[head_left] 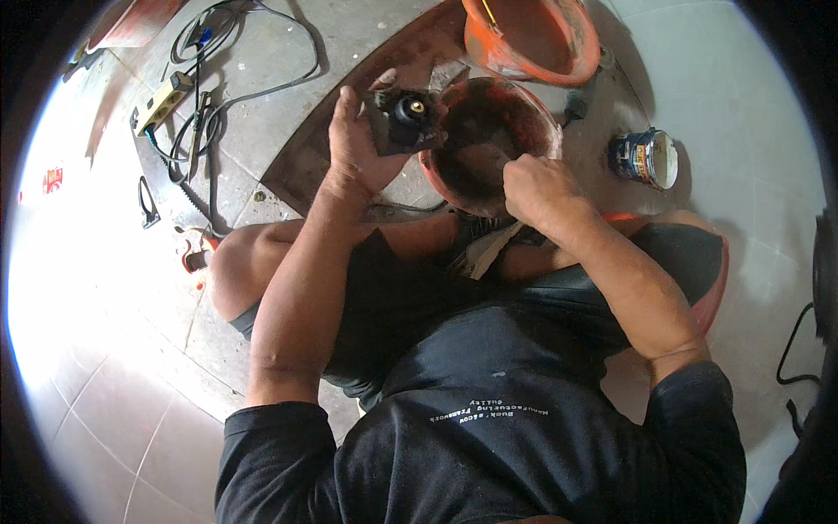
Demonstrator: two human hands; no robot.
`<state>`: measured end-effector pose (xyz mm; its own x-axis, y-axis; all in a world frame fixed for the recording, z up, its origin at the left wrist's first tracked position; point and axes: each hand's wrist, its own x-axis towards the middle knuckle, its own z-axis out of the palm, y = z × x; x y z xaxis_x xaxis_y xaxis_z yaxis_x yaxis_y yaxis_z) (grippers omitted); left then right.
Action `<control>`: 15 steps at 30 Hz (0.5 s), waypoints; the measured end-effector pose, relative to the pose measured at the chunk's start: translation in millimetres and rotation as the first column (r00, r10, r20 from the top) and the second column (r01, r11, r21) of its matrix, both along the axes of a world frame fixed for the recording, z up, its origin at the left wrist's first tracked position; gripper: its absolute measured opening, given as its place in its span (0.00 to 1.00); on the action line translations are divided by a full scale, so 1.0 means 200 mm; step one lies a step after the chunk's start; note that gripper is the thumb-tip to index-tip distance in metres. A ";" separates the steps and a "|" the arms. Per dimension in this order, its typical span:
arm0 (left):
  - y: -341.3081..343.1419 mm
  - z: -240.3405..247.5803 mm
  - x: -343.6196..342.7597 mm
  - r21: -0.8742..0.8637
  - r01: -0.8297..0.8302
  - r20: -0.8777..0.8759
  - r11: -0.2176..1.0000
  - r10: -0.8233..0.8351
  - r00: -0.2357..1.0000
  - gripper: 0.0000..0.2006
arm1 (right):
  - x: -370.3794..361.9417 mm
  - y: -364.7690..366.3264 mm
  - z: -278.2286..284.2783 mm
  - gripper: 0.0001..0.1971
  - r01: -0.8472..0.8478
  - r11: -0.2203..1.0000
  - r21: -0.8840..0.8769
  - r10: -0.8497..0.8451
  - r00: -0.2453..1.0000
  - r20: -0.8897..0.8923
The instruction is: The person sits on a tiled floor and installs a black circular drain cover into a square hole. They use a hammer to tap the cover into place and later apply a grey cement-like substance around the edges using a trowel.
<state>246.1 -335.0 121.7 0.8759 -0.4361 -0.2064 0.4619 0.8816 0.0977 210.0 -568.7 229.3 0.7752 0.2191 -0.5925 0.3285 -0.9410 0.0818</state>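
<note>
My left hand is turned palm up and holds a dark, blocky part with a round black collar and a brass-coloured centre. The part is beside the left rim of an orange-red basin, whose inside is dark and dusty. Over the basin's right side, my right hand is closed in a fist. Whatever its fingers hold is hidden from above. The basin stands just in front of my crossed legs.
Behind it, a second orange basin contains a thin yellow stick. At right lies a small blue-labelled tin. A power strip with looping black cables is on the floor at left. Near my left knee sits an orange clamp-like tool.
</note>
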 end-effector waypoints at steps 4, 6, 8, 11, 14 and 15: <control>-0.05 0.00 -0.02 0.063 0.010 -0.053 0.998 -0.006 0.999 0.37 | -0.03 0.02 0.02 0.12 -0.012 1.000 -0.023 0.014 0.994 0.104; -0.06 0.00 -0.03 0.099 -0.006 -0.036 0.995 0.009 0.999 0.38 | 0.01 0.04 0.00 0.11 -0.064 0.997 -0.045 0.063 0.998 -0.017; -0.06 0.01 -0.01 0.123 -0.012 -0.024 0.992 0.015 1.000 0.37 | 0.07 0.05 0.05 0.10 -0.082 0.996 -0.040 0.079 0.994 -0.069; -0.07 0.02 -0.01 0.109 0.000 -0.037 0.994 0.004 0.999 0.37 | 0.10 0.01 0.06 0.09 -0.054 0.998 -0.019 0.053 0.998 -0.026; -0.06 0.01 -0.01 0.094 0.004 -0.047 0.996 0.000 0.999 0.36 | 0.08 0.07 -0.02 0.09 -0.060 0.997 -0.058 0.057 0.997 -0.053; -0.07 0.01 0.00 0.108 0.003 -0.058 0.994 0.003 0.998 0.36 | 0.08 0.07 -0.01 0.10 -0.104 0.994 -0.022 0.103 0.994 -0.045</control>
